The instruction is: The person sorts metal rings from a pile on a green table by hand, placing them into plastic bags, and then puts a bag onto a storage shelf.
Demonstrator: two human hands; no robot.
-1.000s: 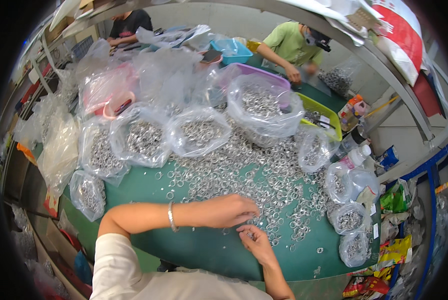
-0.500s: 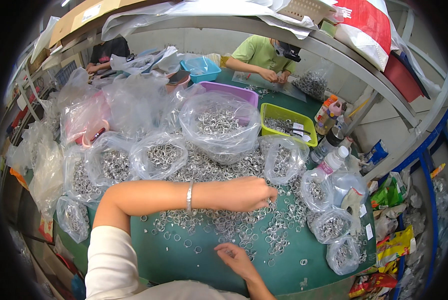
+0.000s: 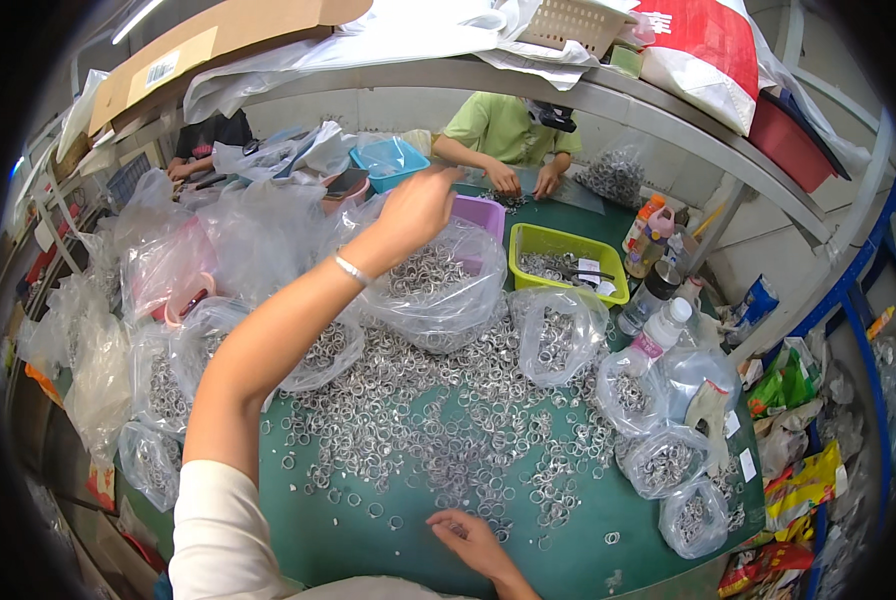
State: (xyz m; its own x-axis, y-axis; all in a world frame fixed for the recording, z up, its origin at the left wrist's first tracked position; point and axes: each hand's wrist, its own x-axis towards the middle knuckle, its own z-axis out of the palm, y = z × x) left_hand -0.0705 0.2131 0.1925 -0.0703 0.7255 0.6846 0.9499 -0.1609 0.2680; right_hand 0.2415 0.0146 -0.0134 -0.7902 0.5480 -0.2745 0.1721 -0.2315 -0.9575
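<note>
Seen from the head camera, a worker's left hand (image 3: 418, 208) is raised high above a green worktable (image 3: 348, 550), across the far side of a large clear bag (image 3: 443, 318) filled with metal rings. Its fingers are drawn together, though whether they grip anything cannot be told. The right hand (image 3: 471, 548) is low at the near edge of the loose rings (image 3: 438, 425), palm turned up and fingers loosely curled; whether rings lie inside is unclear. The loose rings spread between the two hands, just beyond the right and well below the left. A purple basin (image 3: 486, 212) stands behind the large bag, a yellow-green bin (image 3: 556, 283) to its right. Across the table sits a co-worker in a light green shirt (image 3: 496, 125).
</note>
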